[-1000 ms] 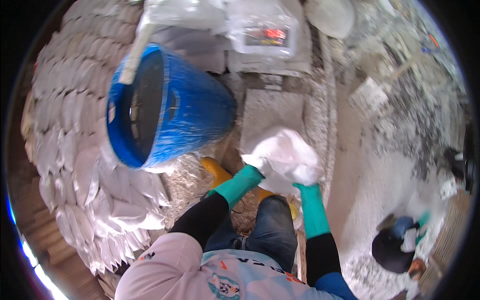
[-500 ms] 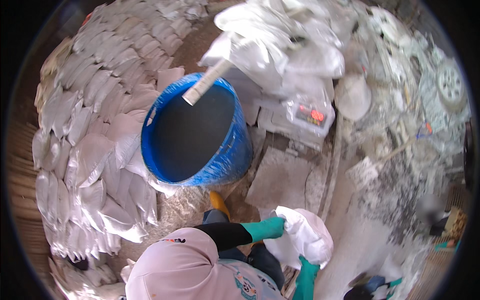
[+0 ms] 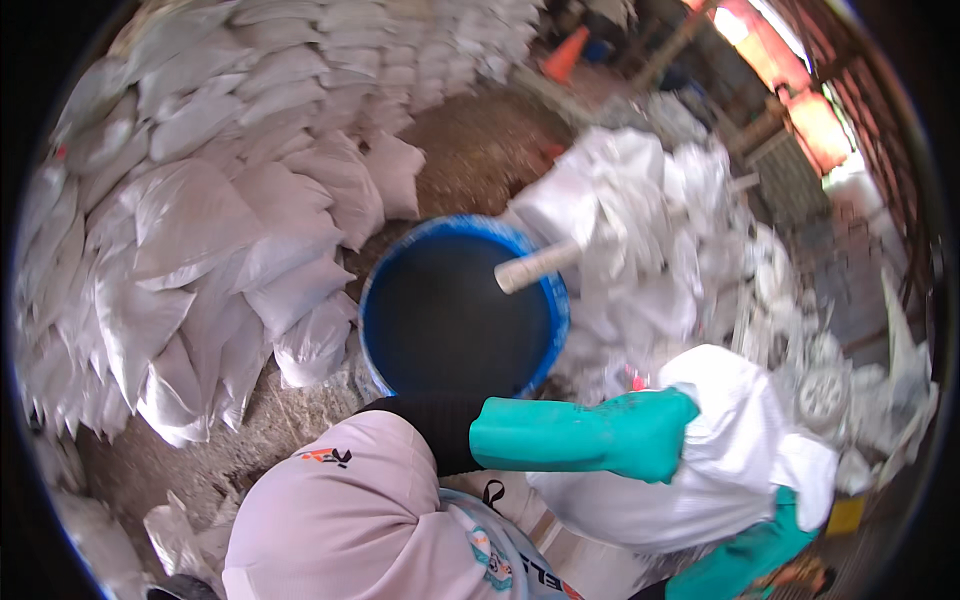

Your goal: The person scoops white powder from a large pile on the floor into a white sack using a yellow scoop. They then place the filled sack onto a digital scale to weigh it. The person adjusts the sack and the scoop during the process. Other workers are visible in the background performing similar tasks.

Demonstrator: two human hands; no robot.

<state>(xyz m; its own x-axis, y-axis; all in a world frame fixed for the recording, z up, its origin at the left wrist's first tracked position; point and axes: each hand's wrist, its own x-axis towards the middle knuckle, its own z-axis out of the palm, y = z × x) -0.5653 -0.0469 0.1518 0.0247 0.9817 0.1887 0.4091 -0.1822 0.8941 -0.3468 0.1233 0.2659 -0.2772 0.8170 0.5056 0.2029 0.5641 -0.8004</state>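
Note:
A white woven sack (image 3: 660, 510) is held up in front of me to the right, its upper part bunched between my two hands. My left hand (image 3: 650, 432), in a long green rubber glove, is closed on the sack's upper left side. My right hand (image 3: 793, 535), gloved the same, grips the folded cloth at its right end; its fingers are partly hidden. Beyond my left forearm stands a blue drum (image 3: 553, 350) with dark grey contents. The sack's inside does not show.
Filled white sacks (image 3: 190, 225) are piled high on the left. More white bags (image 3: 640, 220) heap up beyond the drum, and a pale tube (image 3: 535, 267) juts over its rim. A red-lit display (image 3: 636, 383) shows beside my held sack. An orange cone (image 3: 567, 55) stands far back.
Both hands have raised the sack up and to the right, and it now hangs longer. My view has swung, showing more of the far room; the drum appears lower and farther right.

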